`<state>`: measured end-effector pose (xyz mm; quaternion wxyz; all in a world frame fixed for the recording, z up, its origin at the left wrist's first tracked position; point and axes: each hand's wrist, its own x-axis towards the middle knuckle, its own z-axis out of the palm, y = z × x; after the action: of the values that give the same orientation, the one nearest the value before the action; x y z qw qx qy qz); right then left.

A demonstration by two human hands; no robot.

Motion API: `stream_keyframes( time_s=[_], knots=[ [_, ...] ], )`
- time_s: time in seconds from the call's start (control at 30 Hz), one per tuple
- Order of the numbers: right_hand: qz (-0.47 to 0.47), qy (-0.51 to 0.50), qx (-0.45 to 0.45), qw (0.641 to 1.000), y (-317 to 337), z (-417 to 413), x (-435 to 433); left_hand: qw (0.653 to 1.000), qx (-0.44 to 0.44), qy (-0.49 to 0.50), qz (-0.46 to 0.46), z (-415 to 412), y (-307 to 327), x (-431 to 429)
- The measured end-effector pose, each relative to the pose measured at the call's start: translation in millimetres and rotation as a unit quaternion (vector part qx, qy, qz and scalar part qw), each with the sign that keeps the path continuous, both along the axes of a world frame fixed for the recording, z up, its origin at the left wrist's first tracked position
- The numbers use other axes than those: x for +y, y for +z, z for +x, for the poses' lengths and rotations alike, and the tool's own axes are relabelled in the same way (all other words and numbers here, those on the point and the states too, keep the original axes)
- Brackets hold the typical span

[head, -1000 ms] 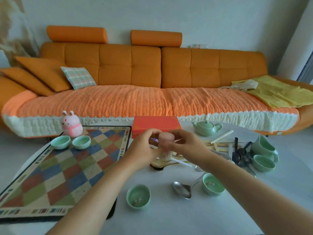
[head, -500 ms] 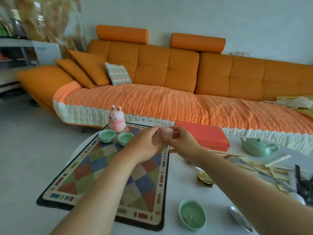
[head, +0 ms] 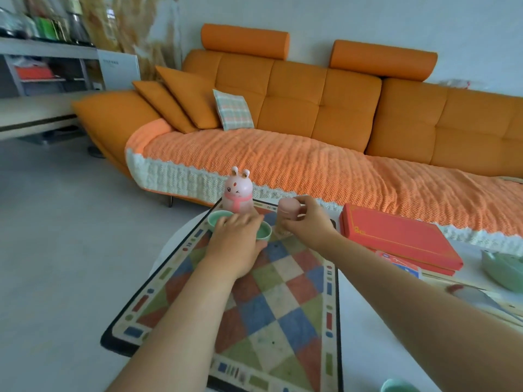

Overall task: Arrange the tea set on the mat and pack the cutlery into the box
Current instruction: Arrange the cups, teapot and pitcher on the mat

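Head view: a white round table (head: 368,349) stands before an orange sofa (head: 311,114), with grey floor to the left. At the far edge of the checked mat (head: 271,301), the right hand (head: 307,222) clasps a pink-lidded jar (head: 288,215). The left hand (head: 236,239) lies spread over two green cups (head: 264,232), gripping nothing visible, before a pink rabbit figure (head: 237,190). A red box (head: 396,236) lies right of the mat.
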<state>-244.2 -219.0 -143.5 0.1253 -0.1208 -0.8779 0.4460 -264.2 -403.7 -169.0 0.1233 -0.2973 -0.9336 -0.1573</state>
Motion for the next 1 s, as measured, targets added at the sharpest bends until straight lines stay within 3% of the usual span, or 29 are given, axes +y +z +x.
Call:
stream_keyframes(
  time_s=[0.43,0.67,0.87,1.0],
  knots=[
    [0.05,0.066,-0.053,0.995,4.1,-29.9,-27.6,0.999,-0.032,0.004,0.008,2.3,9.5,-3.3],
    [0.086,0.069,-0.068,0.992,23.0,19.2,6.5,0.998,0.046,0.013,0.033,21.0,33.4,21.6],
    [0.149,0.031,-0.026,0.988,46.1,95.7,72.5,0.988,-0.039,-0.093,0.115,75.4,57.9,89.6],
    [0.18,-0.048,-0.035,0.982,53.0,155.3,138.7,0.977,-0.11,-0.143,0.115,120.2,64.3,143.0]
  ],
)
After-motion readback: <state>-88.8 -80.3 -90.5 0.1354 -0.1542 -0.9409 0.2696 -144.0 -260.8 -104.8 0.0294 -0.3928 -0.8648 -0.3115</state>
